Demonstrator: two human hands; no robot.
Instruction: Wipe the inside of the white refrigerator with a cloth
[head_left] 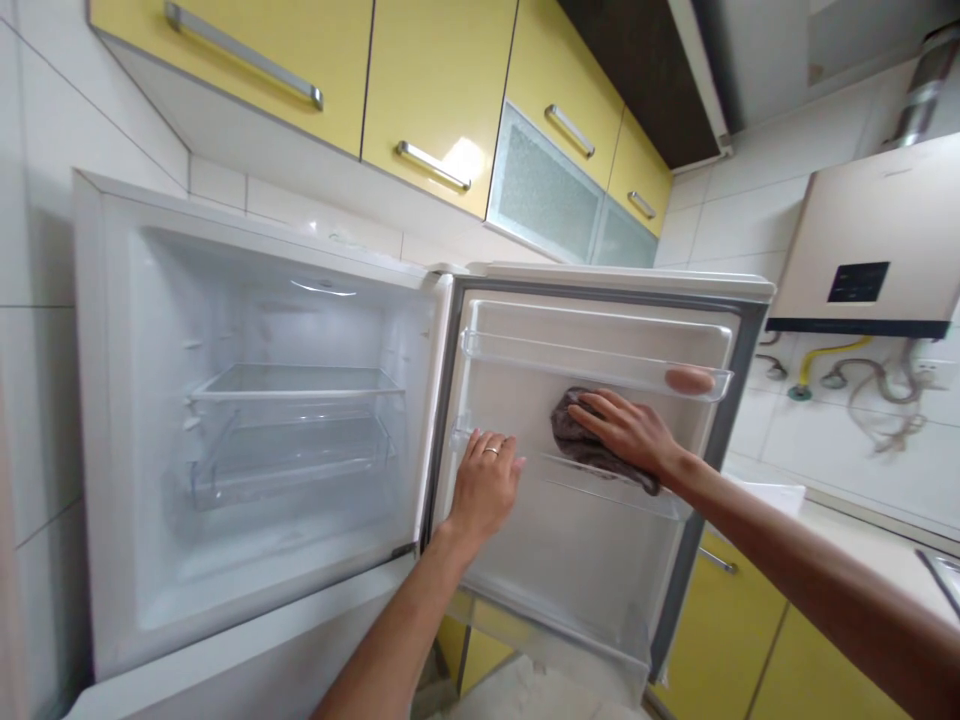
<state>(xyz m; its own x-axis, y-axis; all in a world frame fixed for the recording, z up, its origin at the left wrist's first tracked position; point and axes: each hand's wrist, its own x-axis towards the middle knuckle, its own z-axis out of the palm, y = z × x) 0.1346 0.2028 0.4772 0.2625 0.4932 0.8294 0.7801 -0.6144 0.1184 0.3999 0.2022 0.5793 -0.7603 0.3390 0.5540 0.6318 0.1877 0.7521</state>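
A white fridge stands with its upper door [592, 520] swung open to the right. My right hand [630, 432] presses a dark grey cloth [581, 440] flat against the door's inner panel, between the upper clear door shelf [600, 365] and the lower one. Its fingers lie stretched over the cloth. My left hand [486, 482] grips the door's inner edge near the hinge side, fingers curled over it, with a ring on one finger. The compartment [285, 420] holds only clear shelves and a drawer.
Yellow wall cabinets [420, 90] with metal handles hang above the fridge. A wall-mounted water heater [870, 250] with hoses is at the right. A white countertop [862, 540] over yellow base cabinets runs behind the open door. White tiled walls surround everything.
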